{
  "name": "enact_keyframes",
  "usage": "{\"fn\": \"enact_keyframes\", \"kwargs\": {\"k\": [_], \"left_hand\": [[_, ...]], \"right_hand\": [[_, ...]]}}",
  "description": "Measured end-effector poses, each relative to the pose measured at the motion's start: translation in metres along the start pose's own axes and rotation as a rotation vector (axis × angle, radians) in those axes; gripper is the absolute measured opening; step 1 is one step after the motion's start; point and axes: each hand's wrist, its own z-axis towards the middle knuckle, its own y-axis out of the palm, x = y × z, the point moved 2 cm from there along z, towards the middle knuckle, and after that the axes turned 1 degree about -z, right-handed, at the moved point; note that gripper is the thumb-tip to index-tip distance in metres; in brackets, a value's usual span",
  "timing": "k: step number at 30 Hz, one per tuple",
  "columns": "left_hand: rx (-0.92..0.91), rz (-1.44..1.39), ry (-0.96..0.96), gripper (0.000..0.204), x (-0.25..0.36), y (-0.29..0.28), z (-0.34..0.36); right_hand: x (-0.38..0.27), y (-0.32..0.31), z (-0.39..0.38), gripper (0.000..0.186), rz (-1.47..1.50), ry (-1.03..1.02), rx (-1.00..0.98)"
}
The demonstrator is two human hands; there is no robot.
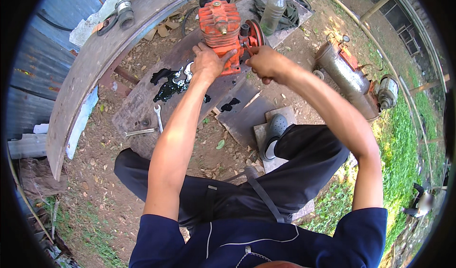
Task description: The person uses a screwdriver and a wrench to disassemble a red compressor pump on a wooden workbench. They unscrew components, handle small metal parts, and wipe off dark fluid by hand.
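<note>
An orange-red air compressor pump [219, 28] with a finned cylinder stands upright on a wooden plank bench [142, 99]. Against its lower left side my left hand [207, 63] is gripping the casing, the thumb stretched across the front. My right hand [267, 63] is closed at the pump's lower right, just below the red pulley wheel [255, 33]. Whatever its fingers hold is too hidden to name. Dark oil [170, 85] has spilled on the plank left of my left forearm. Nearer to me lie a combination wrench [158, 118] and a second wrench [140, 132].
A capped plastic bottle [274, 12] stands behind the pulley, beside dark cloth [290, 17]. On the right, a rusty metal tank [344, 71] with a gauge lies on the ground. A curved wooden board [90, 73] borders the left. Far right, another person [422, 202] is visible.
</note>
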Motion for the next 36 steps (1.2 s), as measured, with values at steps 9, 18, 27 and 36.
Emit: {"fn": "enact_keyframes", "kwargs": {"k": [9,18,27,36], "left_hand": [[-0.045,-0.044,-0.018,0.107,0.002,-0.003,-0.002],[-0.025,-0.041,-0.050,0.102,-0.002,-0.005,-0.003],[-0.061,0.006,0.105,0.078,-0.024,0.012,0.021],[0.560,-0.116,0.365,0.061,0.069,-0.117,0.043]], "right_hand": [[-0.077,-0.058,0.041,0.018,-0.479,0.174,-0.385],[-0.096,-0.062,0.040,0.012,-0.401,-0.126,-0.002],[-0.048,-0.017,0.007,0.044,-0.088,-0.629,0.717],[-0.029,-0.015,0.055,0.051,0.392,-0.832,0.641]]}}
